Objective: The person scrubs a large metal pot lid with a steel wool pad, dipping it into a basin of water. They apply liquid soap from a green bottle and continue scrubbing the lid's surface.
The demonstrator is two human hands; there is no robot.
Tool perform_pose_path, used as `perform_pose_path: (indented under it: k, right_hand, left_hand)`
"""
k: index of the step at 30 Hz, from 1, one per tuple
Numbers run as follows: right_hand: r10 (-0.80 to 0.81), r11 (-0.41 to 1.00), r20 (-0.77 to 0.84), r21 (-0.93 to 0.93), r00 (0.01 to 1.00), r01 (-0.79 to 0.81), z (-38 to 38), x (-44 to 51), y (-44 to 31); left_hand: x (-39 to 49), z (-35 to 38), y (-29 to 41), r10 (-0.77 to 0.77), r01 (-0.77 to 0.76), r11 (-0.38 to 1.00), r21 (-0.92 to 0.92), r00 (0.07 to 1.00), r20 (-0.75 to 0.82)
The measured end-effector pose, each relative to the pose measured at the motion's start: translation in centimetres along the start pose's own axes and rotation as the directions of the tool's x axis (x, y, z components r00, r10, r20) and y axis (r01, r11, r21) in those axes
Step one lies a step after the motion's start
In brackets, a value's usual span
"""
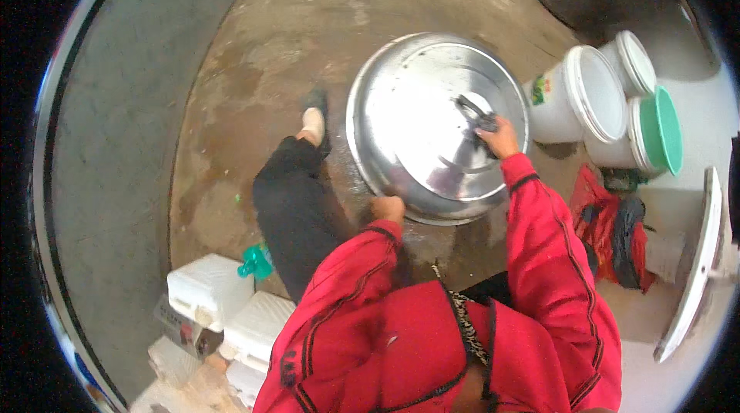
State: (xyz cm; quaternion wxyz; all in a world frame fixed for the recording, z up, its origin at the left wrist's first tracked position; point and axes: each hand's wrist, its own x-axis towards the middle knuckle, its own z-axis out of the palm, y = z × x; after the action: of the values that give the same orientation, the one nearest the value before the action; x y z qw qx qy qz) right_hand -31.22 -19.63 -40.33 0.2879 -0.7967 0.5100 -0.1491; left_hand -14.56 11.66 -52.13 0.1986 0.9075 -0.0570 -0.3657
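Note:
A large domed stainless-steel lid (399, 107) lies before me with its shiny outer face up. Grasping the dark handle (474, 112) on its top is my right hand (500, 137). My left hand (388, 209) is closed at the near left part of the lid's rim, its fingertips hidden. Whatever lies beneath the lid is covered. My bent left leg in black trousers (300, 193) is left of the lid, with a light-coloured shoe (313, 123) on the wet concrete floor (231, 95).
White lidded plastic buckets (558, 104) and a green basin (662, 131) stand to the right, with red and black plastic bags (601, 222) nearer. White foam boxes (209, 286) and a green plastic bottle (256, 261) are at lower left. A grey wall (127, 95) runs along the left.

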Motion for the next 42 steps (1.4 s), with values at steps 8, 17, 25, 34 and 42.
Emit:
perform_pose_path:
  k: [8,17,25,34,42]
  right_hand:
    - [0.459,0.665,0.258,0.535,0.850,-0.521,-6.0,-6.2,-0.1]
    - [0.346,0.251,0.559,0.719,0.754,-0.648,-6.6,-10.5,-1.5]
    - [0.241,0.248,0.606,0.716,0.758,-0.652,-4.4,-10.9,-3.7]
    - [0.334,0.141,0.550,0.774,0.766,-0.617,-3.2,-12.9,-7.3]
    - [0.278,0.306,0.439,0.803,0.854,-0.512,-7.8,-15.7,-10.3]
  left_hand:
    - [-9.4,-11.7,14.3,0.186,-0.366,0.652,-0.665,0.926,-0.327]
    - [-14.7,-37.4,5.8,0.466,-0.611,0.133,-0.780,0.733,-0.495]
    - [-7.3,-33.6,-28.0,-0.233,-0.278,0.818,-0.503,0.640,-0.733]
    - [-1.4,-27.7,-28.8,-0.060,-0.215,0.940,-0.264,0.661,-0.748]
    - [-0.7,-33.6,-22.2,-0.196,-0.015,0.958,-0.287,0.695,-0.691]
